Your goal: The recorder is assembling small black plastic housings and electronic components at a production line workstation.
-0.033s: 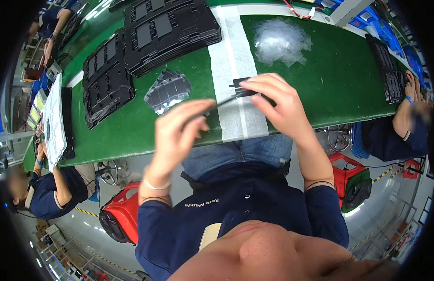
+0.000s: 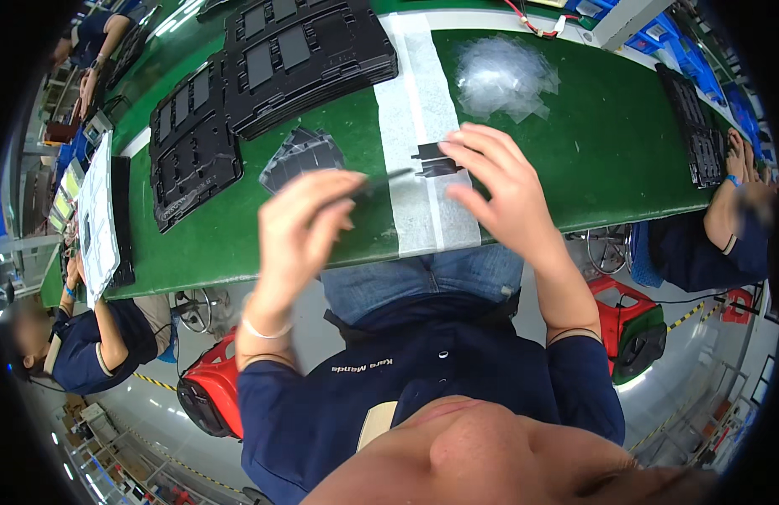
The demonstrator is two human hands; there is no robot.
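My left hand (image 2: 304,220) is closed around a thin dark pointed tool (image 2: 391,178), perhaps tweezers; motion blurs it. The tip points right, toward small flat black parts (image 2: 438,162) that lie on a strip of white paper (image 2: 406,118). Over the right end of these parts hovers my right hand (image 2: 503,187), its fingers spread and thumb apart; whether a fingertip touches them I cannot tell. Just beyond my left hand is a pile of dark pieces on clear film (image 2: 301,156), partly hidden by that hand.
Stacked black plastic trays (image 2: 310,71) and another tray stack (image 2: 192,143) stand at the far left of the green table (image 2: 608,143). A heap of clear film pieces (image 2: 503,76) lies beyond my right hand. Co-workers sit at both sides; one handles a white panel (image 2: 98,219).
My left hand has drawn left with the tool, whose tip has come away from the black parts. My right hand has shifted slightly right, and more of the parts shows.
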